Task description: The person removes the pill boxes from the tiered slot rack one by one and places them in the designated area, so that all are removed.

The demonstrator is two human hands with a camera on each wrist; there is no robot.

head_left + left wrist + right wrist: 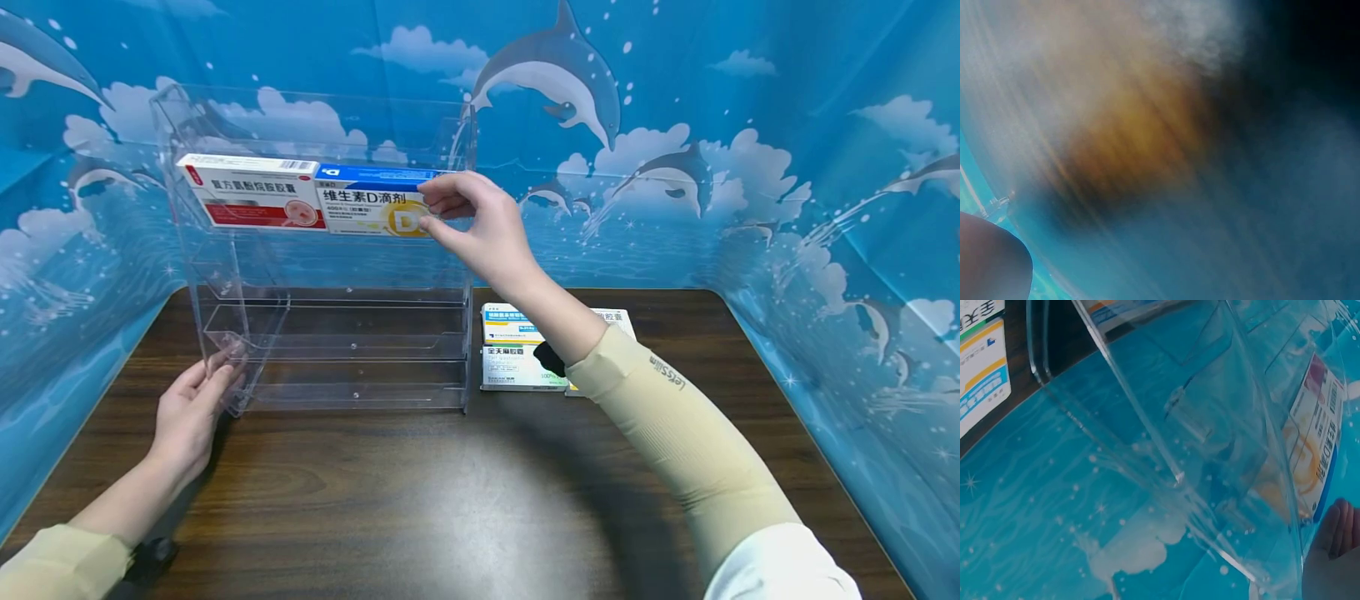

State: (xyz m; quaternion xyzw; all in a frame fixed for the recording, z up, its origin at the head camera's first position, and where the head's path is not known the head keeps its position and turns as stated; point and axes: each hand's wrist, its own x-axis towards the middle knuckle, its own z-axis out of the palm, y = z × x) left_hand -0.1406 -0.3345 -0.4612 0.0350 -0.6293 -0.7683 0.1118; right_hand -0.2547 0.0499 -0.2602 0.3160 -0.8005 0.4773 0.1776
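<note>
A clear acrylic display rack [352, 346] stands on the table. My left hand [187, 408] grips its lower left side. On the rack's upper tier, a white vitamin D drops box [360, 208] with a blue top edge sits beside a red-and-white capsule box [258, 196]. My right hand [480, 221] is at the right end of the vitamin D box, fingertips and thumb loosely bent in front of it; they hide that end. In the right wrist view, fingers [1332, 531] appear close to the box's end. The left wrist view is mostly blurred.
To the right of the rack, several medicine boxes [517, 371] lie on the dark wooden table [420, 483], partly hidden by the right forearm. A blue dolphin-print curtain [675, 225] hangs around the back and sides. The rack's lower tiers show through its transparent walls.
</note>
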